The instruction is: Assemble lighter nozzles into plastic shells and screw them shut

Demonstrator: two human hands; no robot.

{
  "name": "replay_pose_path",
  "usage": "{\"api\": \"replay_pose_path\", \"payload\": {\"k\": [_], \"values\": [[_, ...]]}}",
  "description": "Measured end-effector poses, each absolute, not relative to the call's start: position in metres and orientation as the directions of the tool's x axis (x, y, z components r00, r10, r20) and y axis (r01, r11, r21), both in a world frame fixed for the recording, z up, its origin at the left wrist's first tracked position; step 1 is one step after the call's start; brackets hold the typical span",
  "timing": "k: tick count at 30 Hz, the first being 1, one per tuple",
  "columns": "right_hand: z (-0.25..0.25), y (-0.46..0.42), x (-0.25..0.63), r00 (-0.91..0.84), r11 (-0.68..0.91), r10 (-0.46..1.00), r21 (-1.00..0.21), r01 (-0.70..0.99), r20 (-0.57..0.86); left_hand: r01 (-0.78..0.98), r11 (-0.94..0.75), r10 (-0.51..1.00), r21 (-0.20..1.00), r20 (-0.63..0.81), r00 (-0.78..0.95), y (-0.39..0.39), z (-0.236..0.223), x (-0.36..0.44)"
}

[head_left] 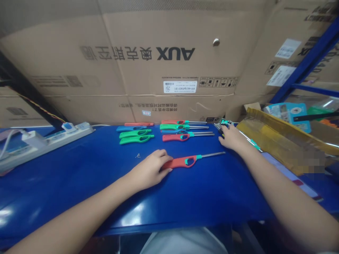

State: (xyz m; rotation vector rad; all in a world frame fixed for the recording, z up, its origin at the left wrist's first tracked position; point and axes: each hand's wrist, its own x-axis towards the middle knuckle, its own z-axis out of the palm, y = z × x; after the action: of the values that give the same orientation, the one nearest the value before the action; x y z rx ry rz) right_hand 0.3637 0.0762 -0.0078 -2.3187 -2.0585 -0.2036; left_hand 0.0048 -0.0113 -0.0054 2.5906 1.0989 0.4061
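- From here I've got a glossy blue bench (79, 190) filling the view, and everything below lies on it.
- Nearest me is a single red utility lighter (180, 162) with a teal trigger and a steel shaft, lying flat and angled across the middle.
- Farther back on the left, four plastic handles (135, 134) lie side by side: red, blue and two green.
- Just right of those, four finished lighters (185, 132) sit in a neat stack of rows, shafts pointing right.
- At the far right is a small heap of lighter parts (221, 126) — too cluttered for me to separate.
- Along the left edge runs a white power strip (45, 146), plugged in.
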Motion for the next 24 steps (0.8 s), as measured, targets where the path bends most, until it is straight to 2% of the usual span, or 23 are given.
{"api": "replay_pose_path", "payload": {"k": [4, 8, 17, 21, 24], "values": [[-0.008, 0.077, 0.366, 0.166, -0.170, 0.982, 0.035, 0.985, 0.089, 0.642, -0.676, 0.721, 0.361, 0.146, 0.677, -0.012, -0.006, 0.005], [-0.008, 0.078, 0.368, 0.129, -0.128, 0.985, -0.014, 0.992, 0.116, 0.630, -0.682, 0.716, 0.371, 0.163, 0.679, -0.012, -0.006, 0.004], [0.005, 0.071, 0.353, 0.122, -0.056, 0.890, -0.161, 0.985, 0.439, 0.646, -0.671, 0.727, 0.364, 0.156, 0.668, -0.010, -0.005, 0.003], [0.008, 0.070, 0.348, 0.126, 0.068, 0.802, -0.298, 0.952, 0.584, 0.644, -0.680, 0.721, 0.351, 0.161, 0.674, -0.010, -0.004, 0.003], [0.004, 0.072, 0.348, 0.097, 0.153, 0.785, -0.343, 0.927, 0.612, 0.645, -0.682, 0.720, 0.345, 0.160, 0.675, -0.010, -0.003, 0.003]]}}
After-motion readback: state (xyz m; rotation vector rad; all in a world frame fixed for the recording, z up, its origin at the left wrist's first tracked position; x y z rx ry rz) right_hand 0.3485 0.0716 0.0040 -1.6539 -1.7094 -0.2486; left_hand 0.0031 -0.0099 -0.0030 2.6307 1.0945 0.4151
